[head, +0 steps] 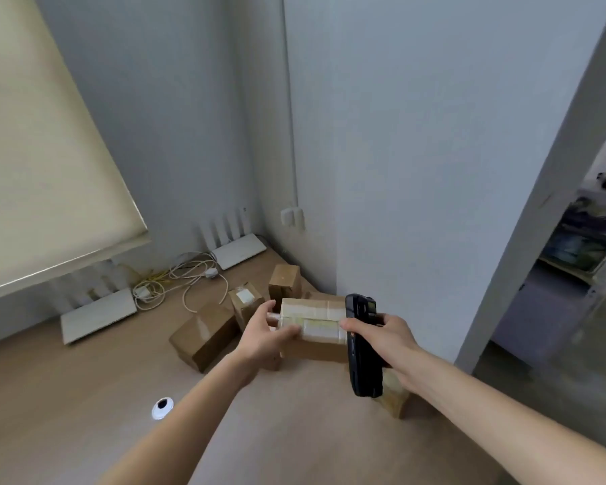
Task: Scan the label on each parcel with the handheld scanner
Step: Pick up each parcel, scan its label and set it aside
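Observation:
My left hand (265, 336) grips the left end of a taped brown parcel (314, 327), thumb across its taped face. My right hand (385, 339) holds a black handheld scanner (362, 344) upright against the parcel's right end. Three more cardboard parcels lie on the wooden surface behind: a large one (203, 336) to the left, one with a white label (245, 302) on top, and a small one (284, 283) by the wall. Another parcel (394, 393) is partly hidden under my right wrist.
Two white flat routers (98, 315) (238, 251) and tangled white cables (175, 281) lie at the back. A round white cable hole (162, 407) sits at the front left. A wall corner stands behind the parcels; a doorway (567, 274) opens on the right.

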